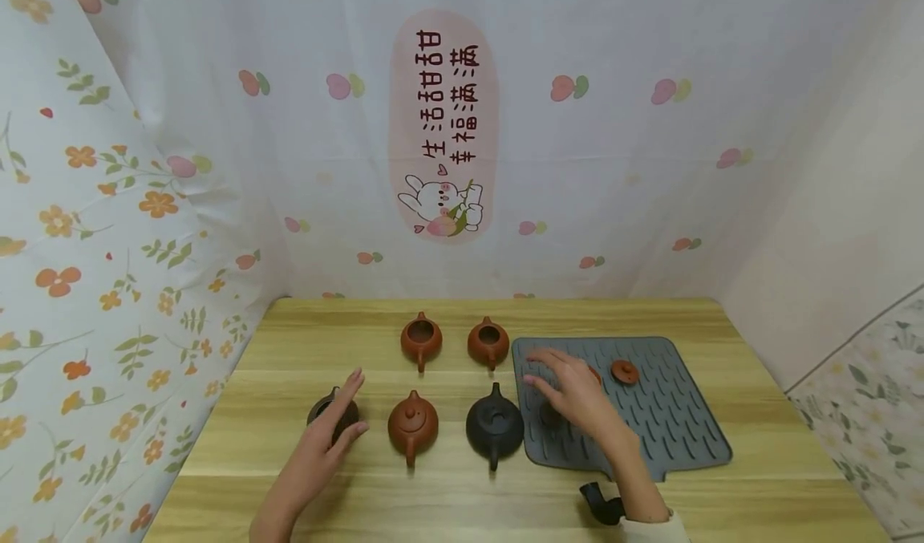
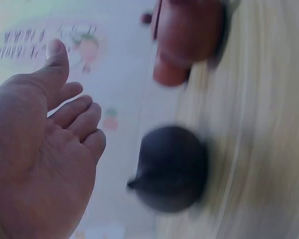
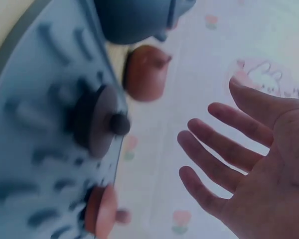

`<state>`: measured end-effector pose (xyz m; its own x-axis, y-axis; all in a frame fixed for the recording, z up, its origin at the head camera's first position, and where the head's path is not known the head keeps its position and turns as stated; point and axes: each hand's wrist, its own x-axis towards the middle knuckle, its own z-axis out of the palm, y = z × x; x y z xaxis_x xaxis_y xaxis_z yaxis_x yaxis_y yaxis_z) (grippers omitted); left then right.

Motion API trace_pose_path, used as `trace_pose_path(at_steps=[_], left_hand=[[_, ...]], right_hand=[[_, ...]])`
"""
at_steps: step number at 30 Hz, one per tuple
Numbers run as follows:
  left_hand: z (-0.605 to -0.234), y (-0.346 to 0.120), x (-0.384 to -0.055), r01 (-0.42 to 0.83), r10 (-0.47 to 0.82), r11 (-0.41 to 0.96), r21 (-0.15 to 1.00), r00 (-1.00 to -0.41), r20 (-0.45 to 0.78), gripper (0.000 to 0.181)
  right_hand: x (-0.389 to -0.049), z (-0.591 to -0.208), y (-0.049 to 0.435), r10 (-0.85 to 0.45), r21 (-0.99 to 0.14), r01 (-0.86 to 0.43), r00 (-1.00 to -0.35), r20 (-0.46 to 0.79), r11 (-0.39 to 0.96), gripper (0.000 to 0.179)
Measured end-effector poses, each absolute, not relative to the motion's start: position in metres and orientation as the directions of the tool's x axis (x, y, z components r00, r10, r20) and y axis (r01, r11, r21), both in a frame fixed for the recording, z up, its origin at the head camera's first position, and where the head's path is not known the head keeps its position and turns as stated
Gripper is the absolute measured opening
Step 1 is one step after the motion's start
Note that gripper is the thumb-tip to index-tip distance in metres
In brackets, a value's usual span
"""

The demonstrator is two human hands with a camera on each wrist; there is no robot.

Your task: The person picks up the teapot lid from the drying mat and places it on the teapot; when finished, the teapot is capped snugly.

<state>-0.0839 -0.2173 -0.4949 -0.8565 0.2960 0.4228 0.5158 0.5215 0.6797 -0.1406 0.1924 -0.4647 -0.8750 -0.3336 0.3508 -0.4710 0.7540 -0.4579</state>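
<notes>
My left hand (image 1: 321,447) hovers over a small dark teapot (image 1: 350,416), partly hiding it; the left wrist view shows that teapot (image 2: 172,169) apart from the relaxed fingers. My right hand (image 1: 581,399) hangs above a grey ridged mat (image 1: 664,415), its fingers loosely spread and holding nothing. Below it on the mat lies a dark lid (image 3: 102,122) with a round knob, and close by a reddish-brown lid (image 3: 100,211). Another reddish-brown lid (image 1: 625,372) sits farther right. Between the hands stand a lidded reddish-brown teapot (image 1: 413,424) and a lidded black teapot (image 1: 494,429).
Two lidless reddish-brown teapots, one on the left (image 1: 421,341) and one on the right (image 1: 488,342), stand at the back of the wooden table (image 1: 346,326). A black curved object (image 1: 602,507) lies beside the right wrist. Patterned cloth (image 1: 325,166) hangs behind the table.
</notes>
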Motion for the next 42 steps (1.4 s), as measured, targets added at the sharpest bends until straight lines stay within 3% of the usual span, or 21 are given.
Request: trace_pose_path(at_steps=[8,14,27,32,35,42], left_hand=[[-0.491,-0.261,-0.087,0.274,0.197,0.618,0.737,-0.961,0.192,0.086],[-0.504,-0.276,-0.091,0.21,0.22,0.601,0.771,-0.971,0.093,0.088],[-0.523,-0.281,-0.091,0.238,0.21,0.629,0.74,-0.969,0.133,0.075],[-0.542,-0.29,-0.093,0.305,0.215,0.634,0.71,-0.952,0.217,0.066],[-0.55,-0.292,-0.094,0.351,0.222,0.618,0.703,-0.936,0.272,0.063],[-0.538,-0.285,-0.092,0.32,0.198,0.606,0.728,-0.947,0.252,0.059]], right_hand=[[-0.132,-0.474,0.215,-0.302,-0.429,-0.402,-0.91,0.284,0.809,0.038],[-0.126,-0.48,0.223,-0.264,-0.419,-0.343,-0.935,0.236,0.841,0.037],[-0.121,-0.481,0.232,-0.23,-0.418,-0.273,-0.961,0.152,0.866,0.038],[-0.121,-0.482,0.233,-0.225,-0.437,-0.252,-0.968,0.114,0.863,0.038],[-0.122,-0.484,0.233,-0.218,-0.464,-0.221,-0.974,0.06,0.858,0.035],[-0.124,-0.488,0.229,-0.212,-0.519,-0.186,-0.977,0.009,0.834,0.02]])
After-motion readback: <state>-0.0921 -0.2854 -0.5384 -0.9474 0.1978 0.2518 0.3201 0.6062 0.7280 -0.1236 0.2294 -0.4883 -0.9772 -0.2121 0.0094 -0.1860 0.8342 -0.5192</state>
